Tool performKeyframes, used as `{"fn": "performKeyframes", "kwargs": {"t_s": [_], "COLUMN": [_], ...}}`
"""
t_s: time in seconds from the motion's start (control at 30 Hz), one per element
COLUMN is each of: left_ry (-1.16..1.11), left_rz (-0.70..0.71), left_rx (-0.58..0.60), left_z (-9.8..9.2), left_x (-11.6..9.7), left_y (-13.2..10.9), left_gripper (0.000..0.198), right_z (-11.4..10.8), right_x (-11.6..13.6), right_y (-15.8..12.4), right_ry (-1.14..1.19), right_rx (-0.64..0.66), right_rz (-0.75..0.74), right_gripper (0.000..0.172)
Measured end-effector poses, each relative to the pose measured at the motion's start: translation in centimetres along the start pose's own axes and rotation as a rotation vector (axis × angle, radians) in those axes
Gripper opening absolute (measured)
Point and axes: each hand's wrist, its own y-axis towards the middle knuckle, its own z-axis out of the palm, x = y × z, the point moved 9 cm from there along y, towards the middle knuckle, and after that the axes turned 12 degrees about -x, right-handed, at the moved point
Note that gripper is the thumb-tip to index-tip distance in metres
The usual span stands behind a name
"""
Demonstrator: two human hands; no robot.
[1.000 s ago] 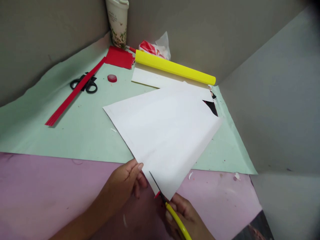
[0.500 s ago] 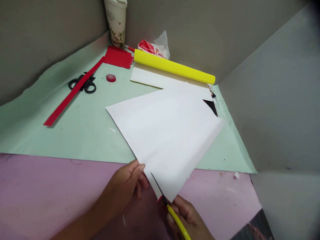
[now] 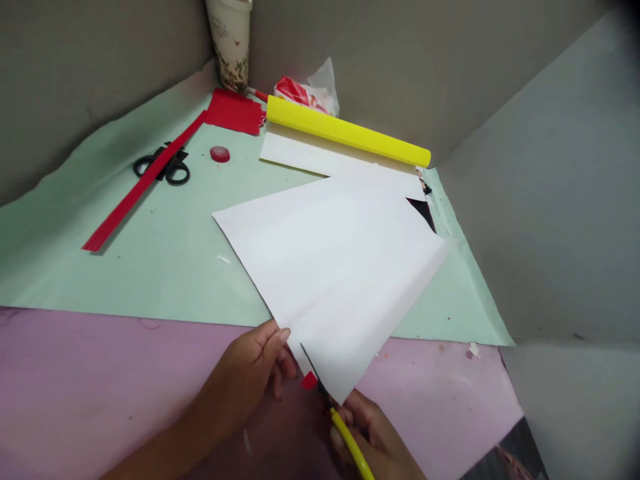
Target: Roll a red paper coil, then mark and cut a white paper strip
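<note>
A large sheet of paper (image 3: 330, 267), white on top, spans the middle of the view above the table. My left hand (image 3: 263, 360) pinches its lower left edge between thumb and fingers. In my right hand (image 3: 373, 430) is a pair of yellow-handled scissors (image 3: 350, 443), its fingers closed round the handles. The dark blades meet the sheet near its bottom corner, one blade lying over the white face. A small red flap (image 3: 309, 381) curls up beside the cut, showing a red underside. The lower blade is hidden under the paper.
Black-handled scissors (image 3: 176, 173) lie at the left under a long red paper strip (image 3: 145, 180). Behind stand red paper (image 3: 235, 112), a red tape roll (image 3: 220, 154), a yellow paper roll (image 3: 345, 132), a plastic packet (image 3: 307, 95) and a tall cup (image 3: 233, 47). Walls bound the back and right.
The scissors have moved slightly up and left along the edge of the sheet. The cut is longer, and the red flap has curled up further. My left hand stays put.
</note>
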Motion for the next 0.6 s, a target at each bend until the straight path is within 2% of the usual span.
{"fn": "performKeyframes", "kwargs": {"t_s": [0.17,0.33,0.6], "left_ry": [0.021,0.018,0.031], "left_rz": [0.010,0.004,0.008], "left_rx": [-0.025,-0.012,-0.017], "left_z": [-0.18,-0.18,-0.21], "left_x": [-0.29,-0.16,-0.26], "left_y": [0.26,0.16,0.00], "left_gripper": [0.040,0.040,0.040], "right_z": [-0.13,0.04,-0.47], "right_x": [-0.31,-0.40,-0.35], "right_y": [0.34,0.51,0.60], "right_ry": [0.029,0.019,-0.012], "right_rx": [-0.022,0.019,-0.031], "right_rz": [-0.008,-0.015,-0.057], "right_gripper": [0.055,0.054,0.056]}}
